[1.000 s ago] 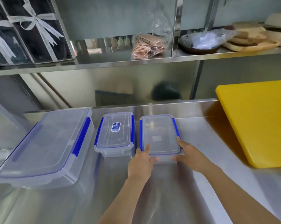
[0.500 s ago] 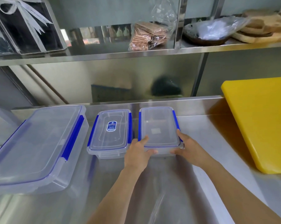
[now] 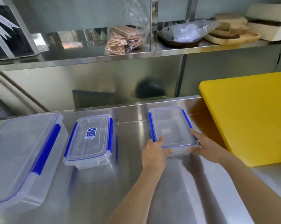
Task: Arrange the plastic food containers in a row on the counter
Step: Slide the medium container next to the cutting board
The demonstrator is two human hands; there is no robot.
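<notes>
Three clear plastic containers with blue clips sit on the steel counter [image 3: 177, 191]. The large container [image 3: 21, 152] is at the far left. A small container with a blue label [image 3: 90, 139] stands to its right. Further right, with a gap between, is a second small container [image 3: 172, 126]. My left hand [image 3: 154, 152] grips its near left corner and my right hand [image 3: 204, 146] grips its near right corner. Both thumbs rest on the lid.
A thick yellow cutting board [image 3: 249, 113] lies just right of the held container. The steel backsplash rises behind the counter. The shelf [image 3: 136, 55] above carries a bag of brown packets [image 3: 125, 39], a plastic-covered bowl [image 3: 183, 34] and wooden trays [image 3: 233, 33].
The unlabelled small container, held in both hands, has shifted right, away from the labelled one, opening a gap between them. It now sits close to the yellow board.
</notes>
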